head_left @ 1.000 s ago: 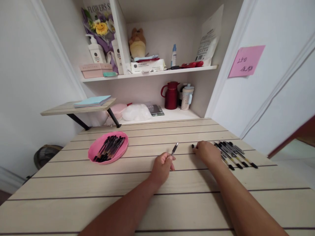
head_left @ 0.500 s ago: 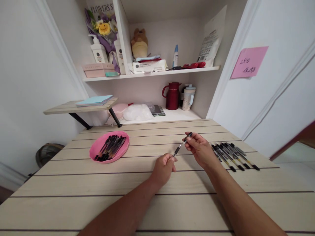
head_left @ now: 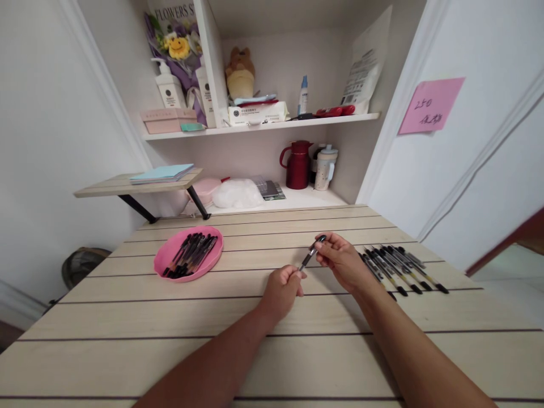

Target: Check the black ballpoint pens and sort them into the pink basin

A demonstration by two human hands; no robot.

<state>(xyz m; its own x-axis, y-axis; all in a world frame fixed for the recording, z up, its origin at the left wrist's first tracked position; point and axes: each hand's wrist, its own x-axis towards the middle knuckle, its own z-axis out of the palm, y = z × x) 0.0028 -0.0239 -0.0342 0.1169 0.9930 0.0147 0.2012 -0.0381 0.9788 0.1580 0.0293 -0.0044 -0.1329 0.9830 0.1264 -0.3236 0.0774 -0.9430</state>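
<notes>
My left hand is closed around the lower end of a black pen that points up and away over the wooden table. My right hand pinches a small black pen cap at the pen's tip; whether the cap sits on the tip I cannot tell. A row of several black pens lies on the table just right of my right hand. A pink plate holding several more pens stands to the left.
Behind the table is a shelf recess with a red jug, a white cup, a plastic bag and bottles above. A small raised shelf with a blue notebook juts out at the left. A pink note sticks on the right wall.
My right hand left the table, where it picked up a cap, and has brought it to the tip of the pen. My left hand has kept the pen almost still.
</notes>
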